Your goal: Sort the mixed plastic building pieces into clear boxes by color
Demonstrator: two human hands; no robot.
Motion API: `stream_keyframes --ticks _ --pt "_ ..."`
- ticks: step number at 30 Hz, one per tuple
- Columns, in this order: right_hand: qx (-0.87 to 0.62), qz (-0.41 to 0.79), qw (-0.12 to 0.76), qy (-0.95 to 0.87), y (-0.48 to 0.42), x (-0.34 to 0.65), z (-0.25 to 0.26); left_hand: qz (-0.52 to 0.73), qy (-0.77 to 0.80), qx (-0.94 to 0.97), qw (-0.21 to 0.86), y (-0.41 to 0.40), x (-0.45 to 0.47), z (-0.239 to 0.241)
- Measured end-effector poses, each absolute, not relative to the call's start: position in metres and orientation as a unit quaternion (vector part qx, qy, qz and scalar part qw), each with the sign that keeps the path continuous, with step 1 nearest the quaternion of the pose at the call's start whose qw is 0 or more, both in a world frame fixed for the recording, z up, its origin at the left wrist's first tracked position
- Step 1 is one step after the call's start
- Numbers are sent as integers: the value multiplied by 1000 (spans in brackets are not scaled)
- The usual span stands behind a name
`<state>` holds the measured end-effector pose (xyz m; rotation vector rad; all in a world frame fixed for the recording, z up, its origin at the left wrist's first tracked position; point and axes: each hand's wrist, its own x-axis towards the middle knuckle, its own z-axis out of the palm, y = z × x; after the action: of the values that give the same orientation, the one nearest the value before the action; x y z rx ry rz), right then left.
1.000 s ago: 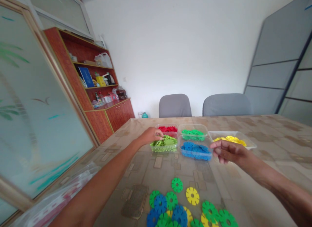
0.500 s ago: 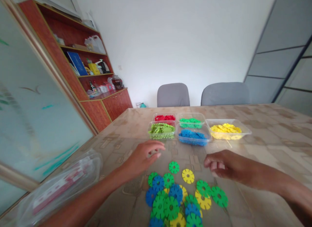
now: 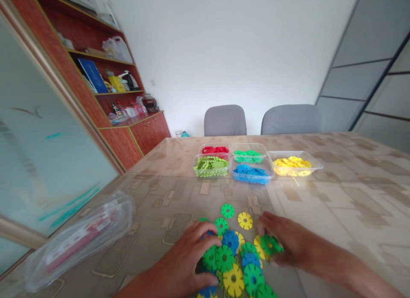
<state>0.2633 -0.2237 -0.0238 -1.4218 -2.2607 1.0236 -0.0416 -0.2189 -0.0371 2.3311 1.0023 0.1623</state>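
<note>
A heap of flat toothed plastic discs (image 3: pixel 235 268), green, blue and yellow, lies on the patterned table (image 3: pixel 336 195) close in front of me. My left hand (image 3: pixel 188 257) rests cupped over the heap's left side, fingers spread on a blue disc and thumb low beside it. My right hand (image 3: pixel 283 242) is at the heap's right side, fingers curled on a green disc (image 3: pixel 270 244). A lone green disc (image 3: pixel 227 211) and a yellow disc (image 3: pixel 245 220) lie just beyond the heap.
Further back stand clear tubs of sorted discs: light green (image 3: pixel 196 169), red (image 3: pixel 202 148), green (image 3: pixel 264 150), blue (image 3: pixel 270 175), yellow (image 3: pixel 317 165). A clear plastic bag (image 3: pixel 83 238) lies at the left. Two grey chairs (image 3: pixel 225 120) stand behind the table, a wooden cabinet (image 3: pixel 128 135) left.
Both hands have drawn back from the tubs and come down onto the disc heap. My view has tilted down and nearer to the heap.
</note>
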Motion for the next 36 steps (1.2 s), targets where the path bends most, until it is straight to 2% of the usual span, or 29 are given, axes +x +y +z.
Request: stream_keyframes --ticks 3,7,12,16,19,24,32,36 --pt "-499 347 116 -786 -224 266 -10 104 360 886 271 -219 -39 -38" --pt "-481 342 102 -801 -228 263 4 145 339 910 189 -218 -43 -43" --pt "-444 382 74 -807 -243 244 -2 231 355 899 114 -214 -47 -50" --pt "-445 373 96 -809 -252 236 -21 274 442 821 234 -216 -39 -42" --pt "-422 380 124 -814 -252 237 -32 257 420 812 313 -222 -28 -36" --pt "-432 375 132 -810 -250 232 -32 195 357 860 307 -226 -18 -40" --pt "-439 403 113 -795 -240 244 4 148 397 857 294 -224 -21 -47" --pt "-411 473 25 -779 -247 252 20 184 417 833 312 -225 -21 -51"
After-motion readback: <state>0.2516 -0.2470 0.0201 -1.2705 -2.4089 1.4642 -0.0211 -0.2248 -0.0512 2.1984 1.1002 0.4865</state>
